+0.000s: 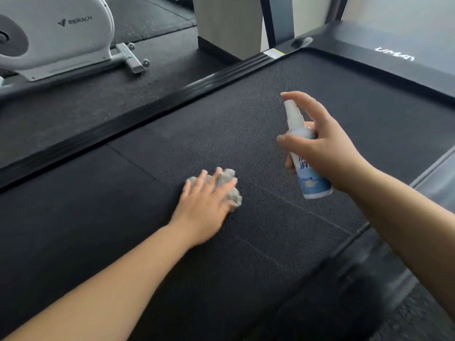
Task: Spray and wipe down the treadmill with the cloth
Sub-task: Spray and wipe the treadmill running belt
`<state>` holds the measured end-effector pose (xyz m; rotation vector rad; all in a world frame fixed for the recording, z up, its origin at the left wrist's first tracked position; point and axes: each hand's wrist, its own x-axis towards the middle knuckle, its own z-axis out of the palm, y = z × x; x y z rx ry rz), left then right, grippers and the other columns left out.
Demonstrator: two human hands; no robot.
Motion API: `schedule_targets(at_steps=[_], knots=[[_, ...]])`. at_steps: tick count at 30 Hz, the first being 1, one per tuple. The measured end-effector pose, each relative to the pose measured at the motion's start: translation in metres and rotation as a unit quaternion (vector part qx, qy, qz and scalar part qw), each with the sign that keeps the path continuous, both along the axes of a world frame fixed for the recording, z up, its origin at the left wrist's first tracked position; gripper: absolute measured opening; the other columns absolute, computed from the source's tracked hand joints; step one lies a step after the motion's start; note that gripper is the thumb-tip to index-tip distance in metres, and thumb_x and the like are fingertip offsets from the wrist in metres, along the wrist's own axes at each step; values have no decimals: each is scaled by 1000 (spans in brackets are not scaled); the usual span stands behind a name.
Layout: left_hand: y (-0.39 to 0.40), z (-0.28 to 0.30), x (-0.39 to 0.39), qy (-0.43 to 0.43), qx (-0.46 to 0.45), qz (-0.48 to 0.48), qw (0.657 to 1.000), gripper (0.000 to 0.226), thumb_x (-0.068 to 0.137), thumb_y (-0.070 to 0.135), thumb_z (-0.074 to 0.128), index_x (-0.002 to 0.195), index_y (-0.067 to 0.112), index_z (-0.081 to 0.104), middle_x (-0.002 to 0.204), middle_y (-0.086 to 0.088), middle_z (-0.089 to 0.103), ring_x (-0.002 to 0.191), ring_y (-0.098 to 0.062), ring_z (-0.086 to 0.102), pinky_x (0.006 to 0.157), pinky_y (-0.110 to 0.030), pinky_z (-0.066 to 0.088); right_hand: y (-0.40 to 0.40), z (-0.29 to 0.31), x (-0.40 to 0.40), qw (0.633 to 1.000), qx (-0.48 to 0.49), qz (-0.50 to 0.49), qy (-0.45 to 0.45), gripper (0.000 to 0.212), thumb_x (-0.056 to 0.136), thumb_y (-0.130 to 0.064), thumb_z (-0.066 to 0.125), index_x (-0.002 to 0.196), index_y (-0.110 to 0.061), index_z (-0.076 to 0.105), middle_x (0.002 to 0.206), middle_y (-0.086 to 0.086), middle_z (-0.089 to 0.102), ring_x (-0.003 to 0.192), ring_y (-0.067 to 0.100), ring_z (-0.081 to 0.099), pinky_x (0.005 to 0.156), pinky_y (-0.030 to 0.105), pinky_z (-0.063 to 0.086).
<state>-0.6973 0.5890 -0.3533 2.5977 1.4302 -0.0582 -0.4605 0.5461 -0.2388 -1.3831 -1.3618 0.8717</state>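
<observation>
Both hands are in view over the machine, well apart from each other. Left hand [205,205] lies palm down on the running surface, fingers spread and nearly straight, pressing a crumpled grey cloth [230,187] flat against the belt; the cloth shows only beyond and beside the fingertips, and the hand is slightly motion-blurred. Right hand [322,143] is raised above the belt and wraps around a spray bottle [305,153], thumb across the front of the body, index finger extended over the top of the white nozzle, which points to the left of frame. Largest item noted: the treadmill [246,114], its black textured belt filling most of the view, with a ribbed black side rail along the left edge and white lettering on the front cover at upper right. A faint pale streak runs across the belt near the bottle's base. Next in size, a white exercise machine [61,33] marked MERACH stands on dark rubber flooring [73,104] to the left of the treadmill, apart from it. The bottle is white-capped with a blue and white label; its print is partly hidden by the fingers. Bottle base hangs clear of the belt, near the cloth but not touching it.
</observation>
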Motion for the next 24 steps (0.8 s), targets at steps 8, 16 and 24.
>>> schedule_targets(at_steps=[8,16,24], knots=[[65,-4,-24,-17,-16,272,962,47,100,46,15,147,47,15,161,2,3,146,-28,-2,114,-55,0,-4,0,14,1000,-7,-6,-6,63,89,-3,66,134,-43,49,76,10,61,54,26,67,55,36,59],[83,-1,13,-8,-7,241,971,46,100,43,14,146,50,13,161,3,1,146,-27,-5,112,-59,-2,7,-6,21,1000,-14,-12,-6,63,89,-4,66,135,-43,48,74,8,61,51,20,66,53,32,57],[34,5,118,-44,-28,-34,998,48,99,46,15,147,43,13,160,5,-6,146,-29,-11,110,-63,-10,11,-7,17,1000,0,-18,-25,63,88,-4,67,134,-43,49,65,-1,62,51,16,65,55,31,57]])
